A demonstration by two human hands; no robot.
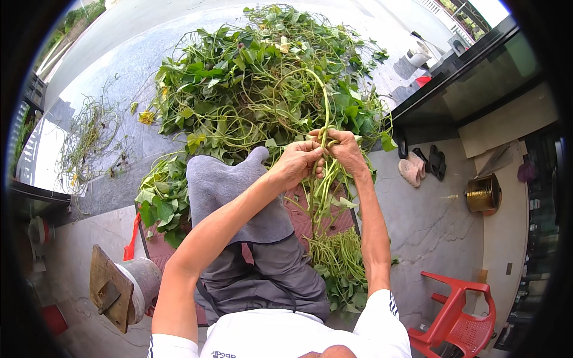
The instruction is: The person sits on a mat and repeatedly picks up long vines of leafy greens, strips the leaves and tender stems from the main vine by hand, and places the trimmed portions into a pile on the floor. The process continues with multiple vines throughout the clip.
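Note:
My left hand (298, 162) and my right hand (345, 153) meet in front of my knees, fingers closed around a long green vine stem (326, 101). The stem rises from between them and arcs over to the left. Exactly where the fingertips pinch it is partly hidden. Beyond my hands spreads a large heap of leafy vines (209, 107) with heart-shaped leaves. Beneath my right forearm, a bundle of stripped green stems (337, 253) lies along the right of my legs. A grey towel (230, 191) covers my lap and knee.
Thin bare vine scraps (89, 143) lie scattered at the left. A grey bucket (146, 280) with a wooden board stands near left. At the right are a red plastic chair (465, 316), pink slippers (411, 169), dark slippers (437, 162) and a brass-coloured pot (483, 193).

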